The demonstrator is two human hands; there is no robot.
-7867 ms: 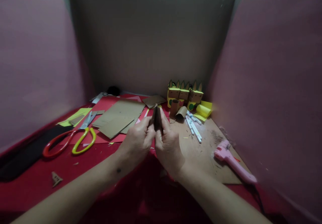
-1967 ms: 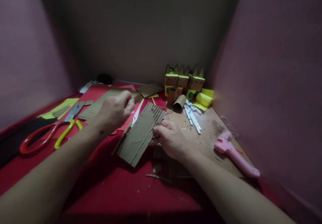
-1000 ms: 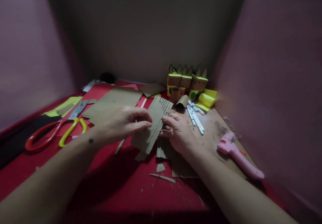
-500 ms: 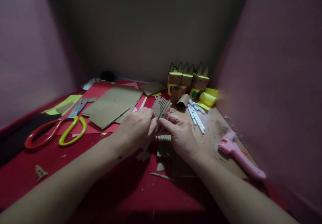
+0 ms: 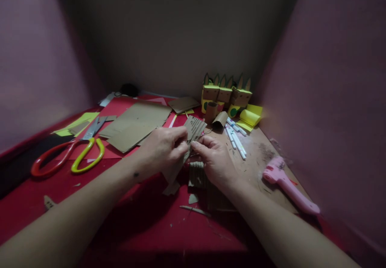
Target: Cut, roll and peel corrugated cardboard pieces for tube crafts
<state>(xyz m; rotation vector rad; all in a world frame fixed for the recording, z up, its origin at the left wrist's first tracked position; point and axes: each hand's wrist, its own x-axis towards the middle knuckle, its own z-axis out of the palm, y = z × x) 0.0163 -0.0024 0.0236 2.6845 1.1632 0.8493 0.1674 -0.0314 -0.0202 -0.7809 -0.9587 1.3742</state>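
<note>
A small piece of corrugated cardboard [image 5: 196,129] with its ridges bared is pinched between the thumb and fingers of my right hand [image 5: 215,157]. My left hand [image 5: 170,147] is closed at its left side, gripping a paper layer [image 5: 171,172] that hangs down below the fingers and seems partly peeled from the ridges. Under the hands, another ridged cardboard piece [image 5: 197,175] lies on the red surface, part of it covered by my right hand. Torn scraps [image 5: 193,198] lie close by.
Large scissors [image 5: 87,143] and cardboard sheets [image 5: 135,119] lie to the left. At the back right stand animal-shaped cardboard figures [image 5: 224,95], cardboard tubes [image 5: 220,120] and several white markers [image 5: 238,141]. A pink glue gun [image 5: 286,187] lies on a brown board [image 5: 253,171] by the right wall.
My left hand has moved a little left, drawing the paper layer away from the ridged cardboard. My right hand stays nearly still. The left forearm now partly covers a scrap at lower left.
</note>
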